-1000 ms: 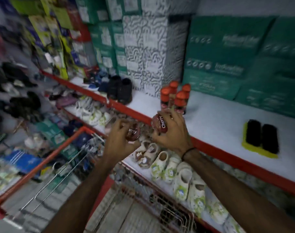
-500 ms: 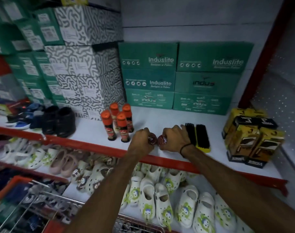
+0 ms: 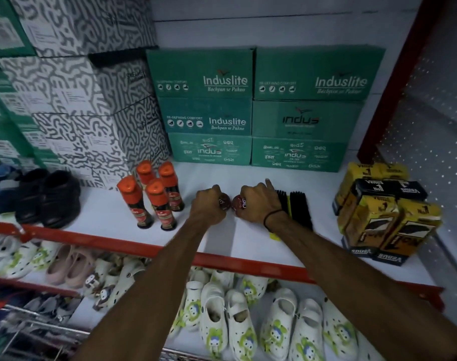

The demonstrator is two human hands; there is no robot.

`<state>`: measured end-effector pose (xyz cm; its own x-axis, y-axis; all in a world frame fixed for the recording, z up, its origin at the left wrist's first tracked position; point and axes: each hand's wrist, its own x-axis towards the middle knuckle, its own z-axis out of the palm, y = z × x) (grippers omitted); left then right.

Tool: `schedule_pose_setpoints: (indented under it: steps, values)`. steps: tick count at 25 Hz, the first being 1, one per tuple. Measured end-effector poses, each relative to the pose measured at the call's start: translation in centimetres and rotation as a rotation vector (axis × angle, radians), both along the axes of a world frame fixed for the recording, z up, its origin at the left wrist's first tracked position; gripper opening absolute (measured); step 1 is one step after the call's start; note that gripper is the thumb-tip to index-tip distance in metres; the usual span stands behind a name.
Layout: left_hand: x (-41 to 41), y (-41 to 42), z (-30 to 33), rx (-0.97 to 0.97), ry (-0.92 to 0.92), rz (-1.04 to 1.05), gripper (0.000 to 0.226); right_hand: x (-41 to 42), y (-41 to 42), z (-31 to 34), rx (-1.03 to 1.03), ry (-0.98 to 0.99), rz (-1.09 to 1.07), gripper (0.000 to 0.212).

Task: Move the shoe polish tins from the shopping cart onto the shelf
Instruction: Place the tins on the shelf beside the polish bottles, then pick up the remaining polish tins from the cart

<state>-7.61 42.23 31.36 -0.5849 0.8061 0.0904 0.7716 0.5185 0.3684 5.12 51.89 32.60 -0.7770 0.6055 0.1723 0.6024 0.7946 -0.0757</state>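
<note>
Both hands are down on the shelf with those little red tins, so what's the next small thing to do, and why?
Probably open the fingers and let go. Each hand, left hand and right hand, grips a polish tin, left tin and right tin, low over the white shelf, between the polish bottles and shoe brushes.

Glossy, probably metal tins (image 3: 238, 202); matt cardboard boxes (image 3: 204, 74); smooth white shelf (image 3: 250, 238).

head view, close, downward onto shelf (image 3: 248, 246).
</note>
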Motion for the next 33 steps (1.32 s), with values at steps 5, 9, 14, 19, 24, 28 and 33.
schedule_pose_setpoints:
  steps: [5, 9, 14, 19, 24, 28, 33]
  values:
    - [-0.2, 0.6, 0.2, -0.048, 0.001, 0.033, 0.046, -0.5, 0.4, -0.2, 0.001, 0.013, -0.031, 0.038]
    - [0.7, -2.3, 0.6, 0.205, 0.004, 0.009, 0.047, 1.0, -1.7, 1.1, 0.006, 0.253, -0.031, 0.043]
    - [4.7, -12.3, -0.3, 0.76, 0.13, 0.067, 0.021, 2.6, -11.1, 0.3, 0.097, 0.777, 0.137, 0.016]
    - [6.5, -23.5, -9.0, 0.725, 0.14, 0.298, 0.014, 2.5, -22.0, -9.4, -0.08, 0.733, 0.451, 0.012]
    - [10.9, -32.7, -27.2, 0.235, -0.115, 0.487, 0.026, 5.4, -28.9, -25.5, -0.512, 0.045, 0.492, 0.025]
    - [18.6, -36.6, -39.9, -0.301, -0.586, 0.498, 0.04, 9.0, -31.3, -38.9, -0.672, -0.745, 0.461, 0.062]
    - [22.9, -37.6, -49.7, -0.724, -0.748, 0.436, 0.084, 10.0, -33.4, -48.9, -0.507, -0.975, 0.436, 0.048]
